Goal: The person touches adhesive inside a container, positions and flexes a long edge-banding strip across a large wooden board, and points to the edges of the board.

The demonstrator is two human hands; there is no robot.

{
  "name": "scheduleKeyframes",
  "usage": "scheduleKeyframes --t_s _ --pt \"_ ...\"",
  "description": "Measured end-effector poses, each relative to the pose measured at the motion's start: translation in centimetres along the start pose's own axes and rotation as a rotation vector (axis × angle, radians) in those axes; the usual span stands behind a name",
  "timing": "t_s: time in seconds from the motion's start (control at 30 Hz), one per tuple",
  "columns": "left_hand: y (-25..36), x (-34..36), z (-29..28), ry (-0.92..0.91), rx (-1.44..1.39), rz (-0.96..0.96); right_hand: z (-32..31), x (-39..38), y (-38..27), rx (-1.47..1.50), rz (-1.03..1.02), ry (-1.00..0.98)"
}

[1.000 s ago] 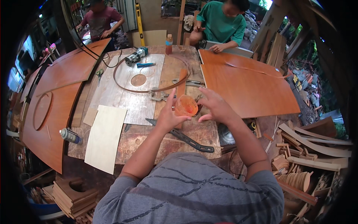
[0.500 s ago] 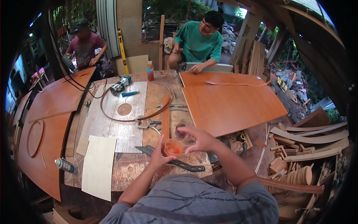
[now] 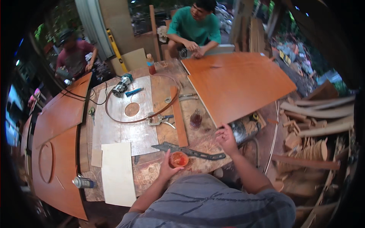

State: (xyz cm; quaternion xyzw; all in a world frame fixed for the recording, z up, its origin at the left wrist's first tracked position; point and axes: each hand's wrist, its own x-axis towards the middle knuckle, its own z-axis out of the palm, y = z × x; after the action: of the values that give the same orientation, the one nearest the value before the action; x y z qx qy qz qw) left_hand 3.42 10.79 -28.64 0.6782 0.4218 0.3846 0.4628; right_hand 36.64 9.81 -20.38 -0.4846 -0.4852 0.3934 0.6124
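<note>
My left hand (image 3: 167, 167) is wrapped round the side of a small round cup (image 3: 184, 164) with orange-red stuff inside, just in front of my body. My right hand (image 3: 227, 141) is raised near the close corner of a large reddish-brown wood panel (image 3: 243, 87). Its fingers are loosely bent and apart, with nothing visible in them. A small clear bottle of dark red-brown liquid (image 3: 195, 119) stands on the worktable (image 3: 152, 166) between the cup and the panel. Beyond the cup lies a long black slotted metal bar (image 3: 201, 154). A narrow brown wood strip (image 3: 179, 121) reaches toward it.
Left of centre are a thin wood hoop (image 3: 110, 114), a router (image 3: 122, 85), locking pliers (image 3: 161, 120) and a pale sheet (image 3: 118, 174). A spray can (image 3: 83, 182) stands at the left. Wood offcuts (image 3: 315, 148) pile up at right. Two people are beyond the table.
My right hand has moved away from the cup, rightward to the panel's corner. The left keeps the cup. The person in green has brought both hands together. The whole view has shifted.
</note>
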Motion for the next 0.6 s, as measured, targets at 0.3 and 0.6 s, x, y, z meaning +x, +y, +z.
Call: scheduleKeyframes --t_s 0.3,0.6 --pt "0.3 0.6 0.4 -0.095 0.045 0.075 0.8 -2.8 4.4 0.084 0.178 0.567" --pt "0.5 0.1 0.6 -0.110 -0.096 0.033 1.0 0.6 5.5 0.216 0.256 0.525"
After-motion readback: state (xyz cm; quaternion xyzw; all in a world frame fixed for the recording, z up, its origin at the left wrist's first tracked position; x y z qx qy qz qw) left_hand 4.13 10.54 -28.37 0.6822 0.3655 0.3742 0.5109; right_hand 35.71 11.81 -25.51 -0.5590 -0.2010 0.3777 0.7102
